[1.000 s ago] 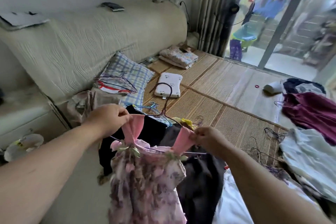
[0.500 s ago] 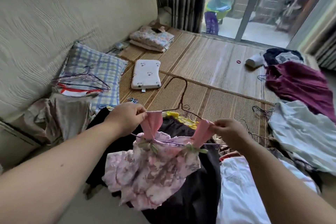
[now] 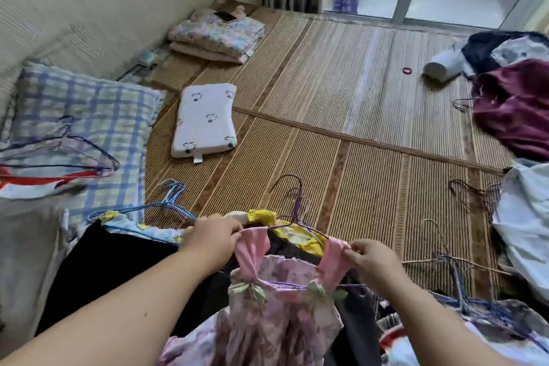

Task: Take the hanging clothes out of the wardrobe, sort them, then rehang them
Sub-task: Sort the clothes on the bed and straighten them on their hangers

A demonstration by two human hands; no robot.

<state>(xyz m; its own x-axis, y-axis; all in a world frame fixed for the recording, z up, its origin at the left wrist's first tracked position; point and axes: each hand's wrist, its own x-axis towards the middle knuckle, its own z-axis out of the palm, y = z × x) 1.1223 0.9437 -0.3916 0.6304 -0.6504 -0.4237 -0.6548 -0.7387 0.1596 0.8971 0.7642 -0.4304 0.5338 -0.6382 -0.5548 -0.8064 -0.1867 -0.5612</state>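
Fabric, thin and crinkled with a pink-and-lilac floral print, is hanging between my hands: a small dress (image 3: 276, 309) on a purple wire hanger (image 3: 297, 217), with smooth pink straps and green leaf bows. I am holding it over dark garments (image 3: 118, 270) and a yellow one (image 3: 300, 235), which are covering the near edge of the ribbed straw mat (image 3: 341, 134). Loose wire hangers (image 3: 457, 273) are lying at the right. My left hand (image 3: 212, 239) is pinching the left strap's top; my right hand (image 3: 370, 257) is pinching the right strap, fingertips closed on cloth.
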